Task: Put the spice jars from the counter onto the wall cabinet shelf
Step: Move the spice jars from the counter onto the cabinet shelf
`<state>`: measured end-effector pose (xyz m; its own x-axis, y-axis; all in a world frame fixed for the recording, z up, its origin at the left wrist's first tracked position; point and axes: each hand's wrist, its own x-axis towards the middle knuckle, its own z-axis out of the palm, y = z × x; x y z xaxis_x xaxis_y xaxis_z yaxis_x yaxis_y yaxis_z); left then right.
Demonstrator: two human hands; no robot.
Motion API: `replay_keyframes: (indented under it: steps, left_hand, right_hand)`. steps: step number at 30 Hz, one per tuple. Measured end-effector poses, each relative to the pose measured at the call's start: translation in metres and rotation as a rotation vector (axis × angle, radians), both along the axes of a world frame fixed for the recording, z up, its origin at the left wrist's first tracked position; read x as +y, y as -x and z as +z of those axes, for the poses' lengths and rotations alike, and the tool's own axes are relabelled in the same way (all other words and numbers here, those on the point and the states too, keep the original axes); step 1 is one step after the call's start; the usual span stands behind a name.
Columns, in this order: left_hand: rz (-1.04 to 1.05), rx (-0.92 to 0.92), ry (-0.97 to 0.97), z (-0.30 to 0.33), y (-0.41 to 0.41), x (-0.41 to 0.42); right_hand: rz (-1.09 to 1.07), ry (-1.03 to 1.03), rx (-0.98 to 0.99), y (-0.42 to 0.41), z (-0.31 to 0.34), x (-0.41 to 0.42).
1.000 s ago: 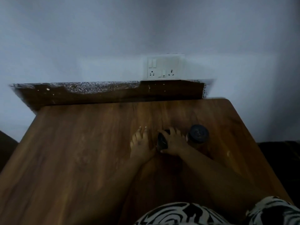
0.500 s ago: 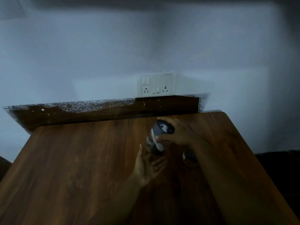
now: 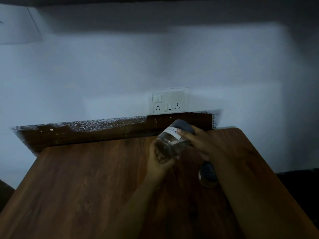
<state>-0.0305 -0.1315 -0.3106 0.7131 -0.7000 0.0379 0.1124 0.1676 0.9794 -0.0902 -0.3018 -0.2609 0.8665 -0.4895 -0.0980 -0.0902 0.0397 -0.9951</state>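
A clear jar (image 3: 170,144) with a dark lid and white label is held tilted above the wooden table (image 3: 86,178), below the wall socket (image 3: 168,101), the right hand (image 3: 198,144) curled round its top, the left hand (image 3: 159,161) cupping its base, a second jar (image 3: 208,175) standing just right of it.

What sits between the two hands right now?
In the head view, a tilted spice jar: the left hand cups its base, the right hand grips near the lid.
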Motion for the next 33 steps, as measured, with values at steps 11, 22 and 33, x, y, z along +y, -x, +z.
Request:
replay_keyframes:
  steps: [11,22,33]
  left_hand:
    - [-0.084,0.126,0.012,0.028,-0.004,0.012]
    - [-0.052,0.032,0.135,0.057,-0.005,0.019]
    - [-0.183,-0.204,0.085,0.093,-0.02,0.036]
  right_hand:
    - [0.002,-0.118,-0.158,0.003,0.026,0.018]
    - [0.069,-0.245,-0.255,0.016,0.053,0.022]
    - [0.236,-0.128,-0.355,0.032,0.059,0.023]
